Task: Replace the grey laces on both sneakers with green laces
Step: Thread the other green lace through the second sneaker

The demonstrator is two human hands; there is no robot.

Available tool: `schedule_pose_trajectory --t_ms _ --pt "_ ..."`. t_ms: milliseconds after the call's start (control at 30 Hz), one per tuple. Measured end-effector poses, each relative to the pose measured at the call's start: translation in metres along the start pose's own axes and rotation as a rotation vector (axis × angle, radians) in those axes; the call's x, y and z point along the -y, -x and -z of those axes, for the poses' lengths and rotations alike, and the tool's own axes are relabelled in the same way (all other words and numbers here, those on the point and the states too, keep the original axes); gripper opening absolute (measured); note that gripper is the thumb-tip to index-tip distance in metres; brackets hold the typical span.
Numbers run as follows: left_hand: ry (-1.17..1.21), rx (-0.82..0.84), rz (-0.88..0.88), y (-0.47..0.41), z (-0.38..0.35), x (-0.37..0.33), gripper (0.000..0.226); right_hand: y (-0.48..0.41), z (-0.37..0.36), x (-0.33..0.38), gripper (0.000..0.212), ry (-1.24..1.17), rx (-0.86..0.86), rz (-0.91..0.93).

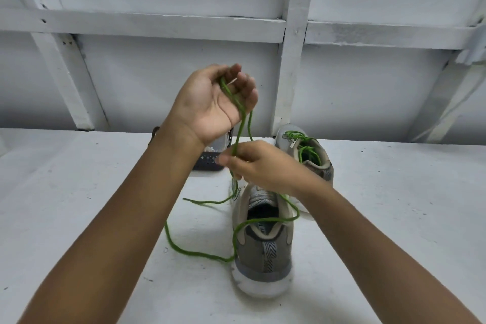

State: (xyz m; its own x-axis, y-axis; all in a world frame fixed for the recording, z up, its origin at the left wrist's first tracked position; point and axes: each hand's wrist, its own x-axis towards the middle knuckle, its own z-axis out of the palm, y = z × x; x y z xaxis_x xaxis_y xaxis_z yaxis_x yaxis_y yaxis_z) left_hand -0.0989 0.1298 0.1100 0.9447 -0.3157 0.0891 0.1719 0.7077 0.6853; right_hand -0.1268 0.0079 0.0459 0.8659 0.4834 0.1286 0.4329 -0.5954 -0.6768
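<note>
Between left grip (213, 102) and right grip (256, 163) runs green lace (241, 126).

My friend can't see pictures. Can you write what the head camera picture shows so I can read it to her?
Two hands hold a green lace above a grey sneaker on a white table: the raised left hand curls round it, the right hand pinches it lower. A second sneaker behind already wears green laces.

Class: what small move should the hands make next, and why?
Probably lower the left hand and right hand and feed one end of the green lace into the near sneaker: its ends lie loose, and the far sneaker already wears green.
</note>
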Motion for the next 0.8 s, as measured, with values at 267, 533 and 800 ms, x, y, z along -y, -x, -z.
schedule_pose_trajectory --t_ms 267,533,800 --pt "-0.721 -0.037 0.136 -0.009 0.063 0.036 0.06 -0.018 0.03 -0.02 0.038 -0.824 -0.104 -0.226" --pt "-0.734 0.101 0.126 -0.001 0.094 0.061 0.026 -0.043 0.059 -0.043 0.036 -1.112 -0.341 -0.348" --pt "-0.968 0.101 0.203 0.008 0.121 0.05 0.02 -0.062 0.077 -0.067 0.03 -1.014 -0.516 -0.27"
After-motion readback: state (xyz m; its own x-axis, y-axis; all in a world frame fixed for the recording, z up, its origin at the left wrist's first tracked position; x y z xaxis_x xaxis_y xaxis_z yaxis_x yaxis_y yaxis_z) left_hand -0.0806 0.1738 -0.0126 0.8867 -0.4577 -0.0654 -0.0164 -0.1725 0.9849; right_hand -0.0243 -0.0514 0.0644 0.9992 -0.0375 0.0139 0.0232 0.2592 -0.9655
